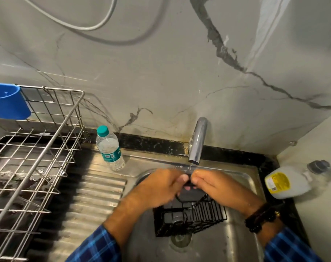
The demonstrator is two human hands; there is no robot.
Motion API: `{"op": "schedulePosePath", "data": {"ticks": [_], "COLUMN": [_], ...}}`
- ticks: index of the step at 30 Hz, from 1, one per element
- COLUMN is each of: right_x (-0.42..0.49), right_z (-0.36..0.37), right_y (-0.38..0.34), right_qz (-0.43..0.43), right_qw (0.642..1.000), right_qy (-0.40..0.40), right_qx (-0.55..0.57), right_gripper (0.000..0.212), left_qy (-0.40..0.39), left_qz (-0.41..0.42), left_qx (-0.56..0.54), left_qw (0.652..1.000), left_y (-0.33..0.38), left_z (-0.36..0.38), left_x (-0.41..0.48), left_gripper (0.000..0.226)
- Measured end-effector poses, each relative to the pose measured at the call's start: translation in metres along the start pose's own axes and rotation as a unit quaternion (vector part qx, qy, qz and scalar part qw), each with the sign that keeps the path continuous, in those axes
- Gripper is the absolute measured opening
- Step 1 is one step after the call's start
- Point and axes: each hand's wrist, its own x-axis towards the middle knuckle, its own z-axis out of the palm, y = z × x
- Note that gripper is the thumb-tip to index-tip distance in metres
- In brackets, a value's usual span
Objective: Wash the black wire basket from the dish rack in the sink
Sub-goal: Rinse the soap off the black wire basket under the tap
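The black wire basket [198, 218] stands in the steel sink [236, 241], over the drain, tilted with its far rim raised. My left hand [160, 186] and my right hand [215, 184] meet at that raised rim, right under the chrome tap [197, 142]. Both hands pinch the black top wire between curled fingers and thumbs. A thin stream of water falls from the tap onto my fingers. The basket's far side is hidden behind my hands.
A steel wire dish rack [38, 157] with a blue plastic cup [8, 101] stands on the ribbed drainboard [96, 195] at left. A water bottle [109, 148] stands by the sink's back left corner. A white soap bottle [287, 181] lies on the right counter.
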Motion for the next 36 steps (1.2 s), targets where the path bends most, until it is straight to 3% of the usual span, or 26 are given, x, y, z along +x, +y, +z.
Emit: {"op": "schedulePosePath", "data": {"ticks": [2, 3, 6, 9, 12, 15, 18, 19, 22, 24, 26, 28, 32, 36], "right_x": [0.0, -0.001, -0.005, -0.004, 0.006, 0.018, 0.023, 0.023, 0.021, 0.019, 0.016, 0.015, 0.017, 0.006], "right_z": [0.007, 0.009, 0.002, -0.004, 0.005, 0.02, 0.024, 0.023, 0.022, 0.021, 0.021, 0.024, 0.031, 0.009], "right_y": [-0.003, -0.004, -0.003, -0.002, -0.007, -0.012, -0.017, -0.017, -0.006, 0.003, 0.003, -0.004, -0.01, 0.003], "right_qz": [-0.015, -0.018, -0.017, -0.006, 0.01, 0.032, 0.044, 0.034, 0.053, 0.075, 0.076, 0.057, 0.01, 0.009], "right_qw": [1.0, 1.0, 0.988, 0.97, 0.957, 0.949, 0.903, 0.902, 0.95, 0.963, 0.972, 0.985, 0.991, 0.992], "right_qy": [-0.01, 0.004, 0.111, 0.162, 0.18, 0.146, 0.161, 0.165, 0.137, 0.135, 0.136, 0.119, 0.132, 0.112], "right_qx": [-0.004, 0.018, 0.103, 0.182, 0.229, 0.278, 0.397, 0.398, 0.276, 0.219, 0.177, 0.114, -0.006, -0.059], "right_gripper": [0.025, 0.023, 0.021, 0.03, 0.036, 0.023, 0.029, 0.03, 0.026, 0.03, 0.034, 0.037, 0.032, 0.029], "left_qy": [0.012, 0.024, 0.081, 0.148, 0.104, 0.022, 0.096, 0.133, 0.196, 0.159, 0.12, 0.093, 0.065, 0.143], "left_qz": [0.036, 0.03, 0.003, 0.019, 0.01, 0.012, 0.002, 0.002, -0.009, -0.016, -0.046, -0.073, -0.062, 0.019], "left_qx": [0.108, 0.107, 0.021, -0.064, -0.069, -0.039, -0.01, -0.014, -0.159, -0.307, -0.352, -0.282, -0.023, -0.056], "left_qw": [0.993, 0.994, 0.997, 0.987, 0.992, 0.999, 0.995, 0.991, 0.968, 0.938, 0.927, 0.952, 0.996, 0.988], "left_y": [0.007, 0.006, -0.006, -0.015, -0.013, 0.005, 0.015, 0.011, -0.002, -0.001, 0.004, 0.001, 0.0, -0.014], "left_z": [0.004, 0.005, 0.002, 0.005, 0.005, 0.0, 0.002, 0.003, 0.0, -0.004, -0.007, -0.01, -0.008, -0.008], "left_x": [0.003, 0.003, 0.001, -0.002, 0.001, 0.009, 0.015, 0.014, 0.003, -0.007, -0.012, -0.007, 0.009, 0.001], "left_gripper": [0.034, 0.034, 0.035, 0.037, 0.031, 0.028, 0.032, 0.037, 0.051, 0.046, 0.044, 0.046, 0.043, 0.035]}}
